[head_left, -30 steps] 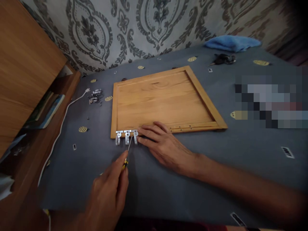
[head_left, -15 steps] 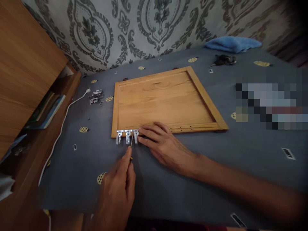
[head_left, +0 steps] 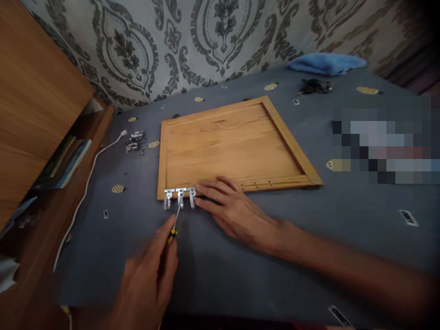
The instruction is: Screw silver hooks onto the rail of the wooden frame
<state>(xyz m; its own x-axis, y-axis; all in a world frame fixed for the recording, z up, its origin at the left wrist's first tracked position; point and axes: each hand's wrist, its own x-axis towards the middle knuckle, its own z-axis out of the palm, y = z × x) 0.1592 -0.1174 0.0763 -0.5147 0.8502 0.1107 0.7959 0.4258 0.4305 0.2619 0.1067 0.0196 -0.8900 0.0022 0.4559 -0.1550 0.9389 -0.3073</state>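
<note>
A screwdriver (head_left: 173,234) with a yellow and black handle is gripped in my left hand (head_left: 151,270). Its tip points up toward the middle hook of a silver metal hook rail (head_left: 185,189). The rail has three hooks and lies along the near left edge of a framed wooden panel (head_left: 220,142), the hooks hanging over that edge. My right hand (head_left: 237,211) rests on the same edge, fingers stretched out and flat, fingertips at the rail's right end. Whether the screwdriver tip sits in a screw is too small to tell.
Loose metal hardware (head_left: 136,141) and a white cable (head_left: 92,167) lie left of the panel. Keys (head_left: 313,86) and a blue cloth (head_left: 326,63) are at the back right. A wooden shelf unit (head_left: 51,87) with books stands at the left; a patterned wall closes the back.
My left hand has moved left and down with the screwdriver, whose tip has shifted from near the right hook to the middle one. My right hand stays in place on the panel.
</note>
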